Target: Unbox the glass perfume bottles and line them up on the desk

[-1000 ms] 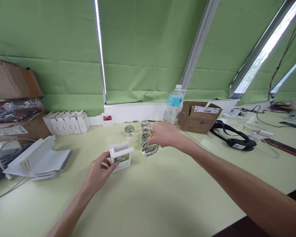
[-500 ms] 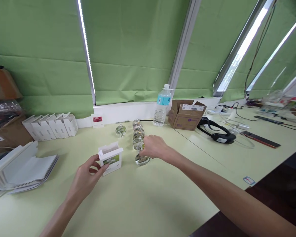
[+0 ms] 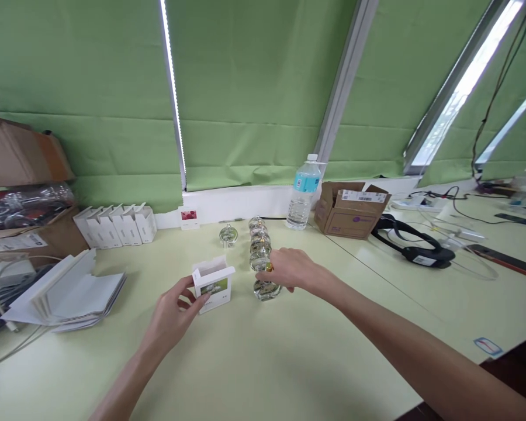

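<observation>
My left hand (image 3: 178, 310) is closed around a small white box (image 3: 214, 299) with a green picture on its front. The box stands upright, and its top flaps are up. With pinched fingers, my right hand (image 3: 291, 269) holds the top of the nearest small round glass bottle (image 3: 266, 291), which rests on the table. Part of that bottle's top is hidden behind the fingers. Directly beyond it, several similar glass bottles (image 3: 260, 257) form a row leading away from me. Another round glass bottle (image 3: 228, 235) stands apart, left of the row's far end.
Several white boxes (image 3: 116, 227) stand at the back left, behind folded white papers (image 3: 81, 295). A picture card (image 3: 189, 218) leans at the wall. Farther right are a water bottle (image 3: 303, 196), a cardboard box (image 3: 346, 213), a black headset (image 3: 425, 254) and cables.
The view has turned slightly left, so everything appears shifted right. Both hands keep their holds, on the white box and the nearest glass bottle, with little other visible movement.
</observation>
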`<move>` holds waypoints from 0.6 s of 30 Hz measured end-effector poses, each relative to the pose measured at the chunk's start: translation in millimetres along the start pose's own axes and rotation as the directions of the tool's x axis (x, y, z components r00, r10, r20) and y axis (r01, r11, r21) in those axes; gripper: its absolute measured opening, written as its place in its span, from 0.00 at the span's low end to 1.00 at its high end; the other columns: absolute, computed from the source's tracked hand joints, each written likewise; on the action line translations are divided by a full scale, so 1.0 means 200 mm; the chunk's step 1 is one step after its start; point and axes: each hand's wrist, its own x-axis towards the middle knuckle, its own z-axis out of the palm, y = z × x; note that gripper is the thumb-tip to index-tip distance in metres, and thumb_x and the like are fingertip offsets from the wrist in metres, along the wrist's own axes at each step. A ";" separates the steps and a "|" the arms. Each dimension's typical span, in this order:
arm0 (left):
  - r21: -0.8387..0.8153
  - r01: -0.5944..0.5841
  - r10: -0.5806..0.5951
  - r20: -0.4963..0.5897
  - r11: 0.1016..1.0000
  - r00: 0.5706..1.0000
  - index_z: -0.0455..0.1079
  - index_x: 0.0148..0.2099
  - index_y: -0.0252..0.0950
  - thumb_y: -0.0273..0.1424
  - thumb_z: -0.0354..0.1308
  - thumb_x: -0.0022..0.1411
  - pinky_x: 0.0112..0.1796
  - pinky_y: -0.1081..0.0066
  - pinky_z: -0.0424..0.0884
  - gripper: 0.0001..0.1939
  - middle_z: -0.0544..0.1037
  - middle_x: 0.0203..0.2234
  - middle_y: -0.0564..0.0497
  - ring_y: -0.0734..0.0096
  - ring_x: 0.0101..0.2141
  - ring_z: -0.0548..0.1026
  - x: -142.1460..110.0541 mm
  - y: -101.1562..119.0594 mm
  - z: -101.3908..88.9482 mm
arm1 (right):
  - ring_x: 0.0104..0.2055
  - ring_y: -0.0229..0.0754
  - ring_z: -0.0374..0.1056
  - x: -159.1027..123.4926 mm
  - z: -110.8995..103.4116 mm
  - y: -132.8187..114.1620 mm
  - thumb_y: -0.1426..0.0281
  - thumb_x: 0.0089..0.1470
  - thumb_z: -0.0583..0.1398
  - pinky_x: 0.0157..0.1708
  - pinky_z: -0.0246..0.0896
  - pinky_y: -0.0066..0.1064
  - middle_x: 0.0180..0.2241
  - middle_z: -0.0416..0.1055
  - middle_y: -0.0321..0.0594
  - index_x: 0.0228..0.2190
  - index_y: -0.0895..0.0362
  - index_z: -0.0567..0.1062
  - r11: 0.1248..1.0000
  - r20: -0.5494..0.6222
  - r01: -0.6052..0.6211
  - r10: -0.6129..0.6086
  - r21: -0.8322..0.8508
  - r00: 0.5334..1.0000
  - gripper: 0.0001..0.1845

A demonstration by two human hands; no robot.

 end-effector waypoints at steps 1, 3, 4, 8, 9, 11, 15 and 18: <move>-0.002 -0.002 0.002 -0.002 1.000 1.000 0.69 0.50 0.41 0.44 0.56 0.59 0.29 0.71 0.76 0.20 0.79 0.33 0.51 0.71 0.27 0.76 0.00 0.00 0.00 | 0.24 0.43 0.70 -0.01 -0.01 0.00 0.53 0.54 0.54 0.25 0.54 0.29 0.13 0.70 0.39 0.17 0.56 0.69 1.000 0.006 -0.002 0.002 0.006 1.000 0.24; -0.003 0.000 0.000 0.001 1.000 1.000 0.69 0.50 0.41 0.44 0.56 0.59 0.28 0.71 0.76 0.20 0.79 0.34 0.51 0.70 0.27 0.76 0.00 0.00 0.00 | 0.25 0.43 0.70 -0.02 -0.03 0.00 0.46 0.54 0.52 0.27 0.55 0.30 0.12 0.69 0.40 0.16 0.56 0.68 1.000 0.003 -0.012 0.012 0.020 1.000 0.29; -0.003 0.003 -0.003 0.004 1.000 1.000 0.69 0.50 0.41 0.44 0.55 0.59 0.28 0.71 0.76 0.20 0.79 0.34 0.50 0.70 0.27 0.76 0.00 0.00 0.00 | 0.25 0.44 0.70 -0.04 -0.05 0.00 0.44 0.54 0.50 0.28 0.55 0.31 0.12 0.69 0.41 0.15 0.56 0.67 0.999 -0.014 -0.020 0.020 0.031 1.000 0.32; -0.015 0.006 -0.006 0.015 1.000 1.000 0.69 0.50 0.41 0.44 0.55 0.59 0.28 0.71 0.75 0.19 0.79 0.37 0.49 0.70 0.27 0.76 0.00 0.01 -0.01 | 0.23 0.43 0.68 -0.09 -0.10 0.02 0.41 0.57 0.41 0.28 0.55 0.32 0.13 0.68 0.42 0.12 0.55 0.62 0.996 -0.132 -0.047 0.057 0.081 0.990 0.38; -0.014 0.005 -0.005 0.010 1.000 1.000 0.69 0.49 0.41 0.44 0.55 0.59 0.28 0.71 0.75 0.19 0.79 0.37 0.50 0.70 0.27 0.76 0.00 0.01 -0.01 | 0.22 0.43 0.67 -0.10 -0.11 0.02 0.41 0.57 0.41 0.27 0.54 0.31 0.14 0.68 0.42 0.13 0.55 0.62 0.996 -0.177 -0.051 0.064 0.077 0.982 0.38; 0.002 0.016 -0.016 -0.005 1.000 1.000 0.69 0.49 0.41 0.44 0.55 0.59 0.28 0.72 0.74 0.19 0.79 0.36 0.50 0.70 0.27 0.76 0.00 0.00 -0.01 | 0.22 0.42 0.66 -0.12 -0.13 0.00 0.43 0.59 0.41 0.24 0.50 0.31 0.16 0.69 0.42 0.14 0.56 0.63 0.997 -0.292 -0.064 0.076 0.049 0.954 0.37; 0.046 0.066 -0.064 -0.025 0.997 0.998 0.68 0.51 0.42 0.46 0.54 0.60 0.24 0.72 0.72 0.21 0.79 0.33 0.51 0.70 0.24 0.76 0.02 -0.03 -0.03 | 0.24 0.42 0.66 -0.14 -0.12 -0.08 0.51 0.62 0.44 0.23 0.46 0.30 0.19 0.70 0.39 0.19 0.55 0.69 0.998 -0.483 -0.007 0.039 0.068 0.875 0.31; 0.087 0.103 -0.096 -0.077 0.991 0.992 0.67 0.53 0.41 0.47 0.53 0.60 0.23 0.72 0.70 0.23 0.79 0.33 0.49 0.68 0.24 0.76 0.05 -0.07 -0.07 | 0.27 0.40 0.68 -0.15 -0.05 -0.20 0.56 0.63 0.47 0.26 0.49 0.29 0.23 0.73 0.36 0.26 0.54 0.74 0.977 -0.498 0.135 -0.037 0.164 0.867 0.24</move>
